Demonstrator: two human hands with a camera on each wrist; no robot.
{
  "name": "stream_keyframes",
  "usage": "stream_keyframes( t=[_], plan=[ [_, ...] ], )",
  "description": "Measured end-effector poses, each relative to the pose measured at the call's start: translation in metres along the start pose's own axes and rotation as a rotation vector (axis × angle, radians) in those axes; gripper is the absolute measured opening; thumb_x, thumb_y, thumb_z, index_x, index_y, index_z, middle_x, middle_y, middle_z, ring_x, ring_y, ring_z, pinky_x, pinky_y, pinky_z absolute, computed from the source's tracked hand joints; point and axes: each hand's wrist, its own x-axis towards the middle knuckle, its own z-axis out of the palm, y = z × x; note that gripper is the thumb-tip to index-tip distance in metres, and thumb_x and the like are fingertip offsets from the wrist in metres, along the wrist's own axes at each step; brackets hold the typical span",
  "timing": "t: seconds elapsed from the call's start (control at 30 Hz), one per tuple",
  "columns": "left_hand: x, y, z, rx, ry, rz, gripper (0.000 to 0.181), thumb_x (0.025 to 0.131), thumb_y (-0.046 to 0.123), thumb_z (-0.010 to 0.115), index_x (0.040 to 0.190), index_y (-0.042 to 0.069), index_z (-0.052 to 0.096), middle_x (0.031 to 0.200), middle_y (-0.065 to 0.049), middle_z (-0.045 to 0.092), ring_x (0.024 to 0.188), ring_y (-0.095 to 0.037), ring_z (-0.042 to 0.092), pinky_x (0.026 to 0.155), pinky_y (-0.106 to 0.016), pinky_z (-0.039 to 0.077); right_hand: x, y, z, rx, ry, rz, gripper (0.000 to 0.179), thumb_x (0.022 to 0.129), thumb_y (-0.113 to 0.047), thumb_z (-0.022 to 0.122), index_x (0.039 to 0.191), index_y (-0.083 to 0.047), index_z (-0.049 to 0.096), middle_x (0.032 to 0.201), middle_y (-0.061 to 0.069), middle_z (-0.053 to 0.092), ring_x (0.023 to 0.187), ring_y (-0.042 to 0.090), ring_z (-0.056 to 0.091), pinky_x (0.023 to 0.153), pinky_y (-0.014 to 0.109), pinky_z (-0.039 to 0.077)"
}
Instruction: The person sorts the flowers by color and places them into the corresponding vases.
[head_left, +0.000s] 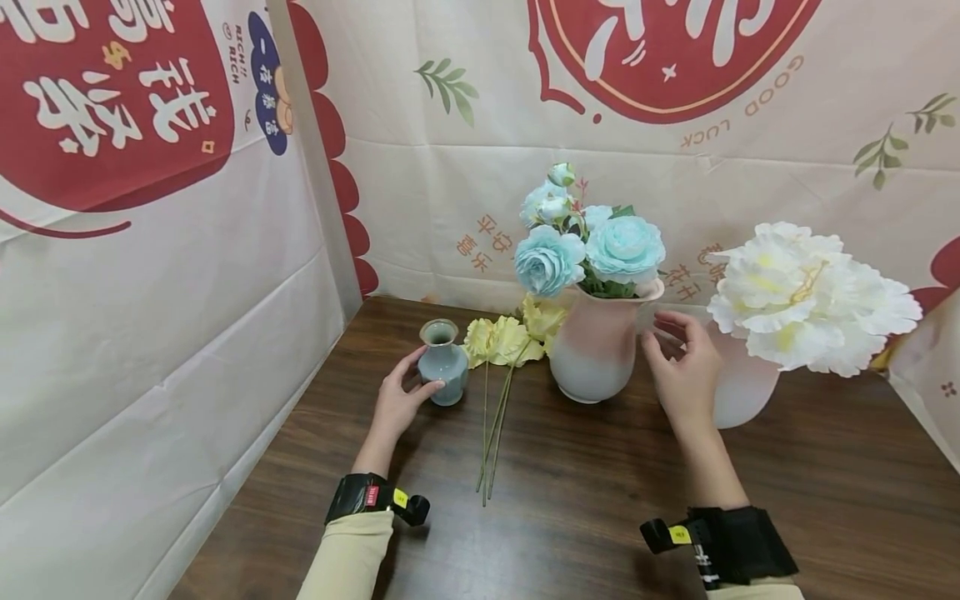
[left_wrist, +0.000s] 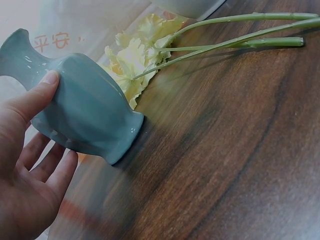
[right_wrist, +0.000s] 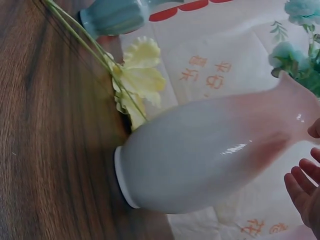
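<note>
A small blue-green vase [head_left: 444,367] stands upright on the table at the left. My left hand [head_left: 397,404] holds it, with the thumb on its near side; in the left wrist view the vase [left_wrist: 82,100] looks glossy, its base on the wood. Blue flowers fill a larger pink-and-white vase [head_left: 592,350] in the middle. Beside that vase's right side is my right hand [head_left: 686,367], fingers loosely bent with nothing between them. The right wrist view has the thumb close to the pink neck of the vase [right_wrist: 200,150]; whether it touches cannot be told.
Yellow flowers [head_left: 502,340] with long green stems lie on the wooden table [head_left: 570,517] between the vases. A second pinkish vase [head_left: 746,387] with large white flowers [head_left: 810,292] stands at the right. Printed cloth [head_left: 465,183] hangs behind.
</note>
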Motion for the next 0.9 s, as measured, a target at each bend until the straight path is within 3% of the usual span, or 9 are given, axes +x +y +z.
stream_keyframes(
  t=[0.07, 0.2, 0.27, 0.43, 0.6, 0.9],
  plan=[
    [0.000, 0.001, 0.001, -0.002, 0.004, -0.004, 0.064, 0.088, 0.014, 0.077, 0.146, 0.021, 0.051, 0.150, -0.011, 0.049, 0.140, -0.033, 0.046, 0.116, -0.049, 0.042, 0.001, 0.003, 0.004, -0.008, -0.022, -0.002, 0.034, 0.089, -0.003, 0.069, 0.123, 0.002, 0.063, 0.121, 0.016, 0.068, 0.107, 0.001, 0.063, 0.089, 0.007, 0.052],
    [0.000, 0.002, 0.002, -0.003, -0.002, -0.006, 0.064, 0.088, 0.014, 0.076, 0.146, 0.021, 0.050, 0.150, -0.011, 0.049, 0.141, -0.033, 0.045, 0.116, -0.049, 0.042, 0.000, 0.009, 0.011, -0.020, -0.068, 0.004, 0.043, 0.089, -0.005, 0.070, 0.130, 0.004, 0.058, 0.130, 0.017, 0.062, 0.120, 0.024, 0.061, 0.094, 0.005, 0.046],
    [0.000, 0.003, 0.002, -0.003, -0.002, -0.005, 0.064, 0.088, 0.015, 0.076, 0.146, 0.021, 0.050, 0.150, -0.011, 0.049, 0.141, -0.033, 0.045, 0.116, -0.049, 0.042, 0.000, 0.012, 0.013, -0.016, -0.094, 0.017, 0.049, 0.089, -0.008, 0.072, 0.133, 0.004, 0.054, 0.135, 0.018, 0.059, 0.125, 0.034, 0.057, 0.102, 0.017, 0.049],
    [-0.001, 0.008, 0.002, -0.010, -0.008, 0.001, 0.065, 0.088, 0.014, 0.076, 0.147, 0.019, 0.050, 0.151, -0.014, 0.049, 0.141, -0.035, 0.045, 0.116, -0.051, 0.041, 0.000, 0.017, 0.019, 0.034, -0.171, 0.124, 0.061, 0.091, -0.018, 0.073, 0.145, -0.005, 0.047, 0.145, 0.014, 0.053, 0.135, 0.030, 0.051, 0.110, 0.052, 0.045],
    [0.001, 0.002, 0.001, 0.002, -0.007, 0.003, 0.063, 0.089, 0.016, 0.076, 0.146, 0.021, 0.050, 0.151, -0.011, 0.048, 0.141, -0.033, 0.045, 0.115, -0.050, 0.042, -0.002, 0.022, 0.025, 0.078, -0.209, 0.167, 0.063, 0.094, -0.022, 0.070, 0.149, -0.008, 0.042, 0.148, 0.012, 0.052, 0.135, 0.025, 0.050, 0.113, 0.048, 0.045],
    [0.001, 0.003, -0.003, 0.037, -0.006, 0.008, 0.065, 0.088, 0.016, 0.077, 0.147, 0.017, 0.049, 0.152, -0.013, 0.047, 0.140, -0.035, 0.046, 0.115, -0.051, 0.042, -0.003, 0.025, 0.028, 0.090, -0.247, 0.186, 0.067, 0.095, -0.028, 0.069, 0.149, -0.006, 0.036, 0.150, 0.013, 0.047, 0.136, 0.027, 0.048, 0.114, 0.053, 0.042]
  ],
)
